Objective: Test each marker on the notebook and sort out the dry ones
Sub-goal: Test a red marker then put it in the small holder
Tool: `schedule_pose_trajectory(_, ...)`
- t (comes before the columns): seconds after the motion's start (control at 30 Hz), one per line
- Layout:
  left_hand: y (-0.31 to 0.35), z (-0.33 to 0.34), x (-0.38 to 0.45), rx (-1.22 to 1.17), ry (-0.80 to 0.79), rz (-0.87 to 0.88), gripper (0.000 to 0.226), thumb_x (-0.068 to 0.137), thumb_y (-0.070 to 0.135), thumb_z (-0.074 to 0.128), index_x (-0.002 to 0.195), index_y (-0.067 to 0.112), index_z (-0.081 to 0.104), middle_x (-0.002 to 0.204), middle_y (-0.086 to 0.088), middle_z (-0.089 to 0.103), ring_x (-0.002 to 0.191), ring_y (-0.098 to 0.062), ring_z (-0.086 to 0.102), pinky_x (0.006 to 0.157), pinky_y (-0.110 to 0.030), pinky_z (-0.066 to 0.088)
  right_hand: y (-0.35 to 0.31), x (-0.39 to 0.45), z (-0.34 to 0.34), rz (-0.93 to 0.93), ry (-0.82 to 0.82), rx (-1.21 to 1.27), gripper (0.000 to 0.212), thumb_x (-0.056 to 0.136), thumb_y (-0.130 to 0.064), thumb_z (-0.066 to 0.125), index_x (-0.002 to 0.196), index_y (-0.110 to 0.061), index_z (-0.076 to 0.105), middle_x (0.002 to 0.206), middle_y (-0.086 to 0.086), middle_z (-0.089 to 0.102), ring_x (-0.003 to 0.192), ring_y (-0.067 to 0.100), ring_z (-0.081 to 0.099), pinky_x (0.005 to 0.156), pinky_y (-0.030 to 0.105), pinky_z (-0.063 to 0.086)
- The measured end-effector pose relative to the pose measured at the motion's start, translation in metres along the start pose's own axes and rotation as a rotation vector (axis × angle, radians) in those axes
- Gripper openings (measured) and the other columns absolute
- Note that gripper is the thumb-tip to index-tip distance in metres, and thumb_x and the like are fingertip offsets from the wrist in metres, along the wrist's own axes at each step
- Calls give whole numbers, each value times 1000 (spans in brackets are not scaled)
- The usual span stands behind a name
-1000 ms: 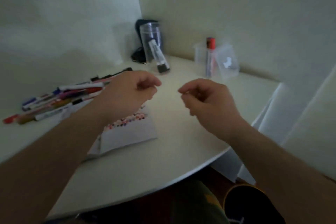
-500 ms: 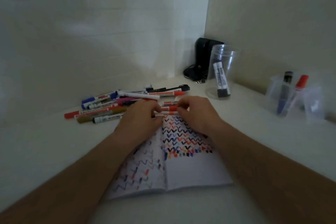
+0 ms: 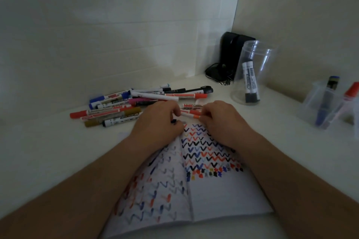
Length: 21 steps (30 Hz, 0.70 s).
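Versus the prior frame, both hands remain: left hand [image 3: 159,120] and right hand [image 3: 219,117] pinch the slim cylindrical orange marker [image 3: 191,116] above the paper notebook [image 3: 213,196].

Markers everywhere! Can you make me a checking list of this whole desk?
Surface: white table, dimly lit.
Job's things: open notebook covered in coloured zigzags; pile of markers behind it; orange marker held by both hands.
Clutter: round clear jar with one black marker; clear box holding a blue and a red one.
Grip: left hand and right hand each pinch an end.
Cables: black cord by the black device.
Surroundings: pale walls, corner.
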State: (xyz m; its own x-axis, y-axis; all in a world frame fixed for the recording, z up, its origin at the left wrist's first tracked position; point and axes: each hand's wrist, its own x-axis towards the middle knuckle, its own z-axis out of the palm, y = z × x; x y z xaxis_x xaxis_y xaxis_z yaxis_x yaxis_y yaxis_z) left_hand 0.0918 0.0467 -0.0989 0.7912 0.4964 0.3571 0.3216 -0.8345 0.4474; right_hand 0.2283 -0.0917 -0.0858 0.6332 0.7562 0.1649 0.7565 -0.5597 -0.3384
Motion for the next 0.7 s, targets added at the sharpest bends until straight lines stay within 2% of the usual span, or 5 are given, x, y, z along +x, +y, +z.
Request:
schedule_pose_trajectory(0.2, 8, -6, -5, -107, 236, 104, 37, 83, 38, 76, 99, 30, 43, 93, 13, 48, 83, -7, 46, 68, -26, 40, 27, -19, -29, 75, 48, 423, 11, 103, -26, 61, 96, -26, 69, 92, -3, 72, 74, 12, 63, 66, 27, 50)
schedule_pose_trajectory(0.33, 25, -11, -12, -501, 98, 74, 40, 97, 39, 67, 130, 31, 47, 113, 17, 62, 104, -3, 60, 81, -20, 51, 13, -27, -24, 33, -168, 986, 13, 104, -16, 59, 102, -14, 72, 94, 9, 78, 58, 13, 56, 51, 23, 46)
schedule_pose_trajectory(0.43, 32, -9, -17, -447, 27, 169, 18, 104, 30, 54, 119, 28, 63, 104, 14, 65, 98, 0, 61, 77, -11, 46, 3, -32, -14, -57, -281, 1032, 15, 105, -17, 60, 112, -12, 72, 96, 6, 76, 65, 9, 62, 57, 22, 50)
schedule_pose_trajectory(0.57, 32, -10, -20, -469, 56, 200, 16, 109, 25, 45, 106, 29, 60, 87, 9, 65, 83, -11, 62, 70, -27, 51, 7, -30, -16, -117, -111, 812, 19, 91, -43, 75, 103, -27, 74, 94, -4, 73, 74, 6, 66, 74, 33, 55)
schedule_pose_trajectory(0.7, 35, -13, -22, -374, -61, 305, 23, 108, 29, 41, 119, 32, 61, 84, 14, 62, 76, -7, 58, 64, -19, 44, 8, -34, -24, -274, -66, 967, 41, 88, -44, 77, 120, -23, 63, 80, -4, 64, 61, 1, 55, 59, 19, 47)
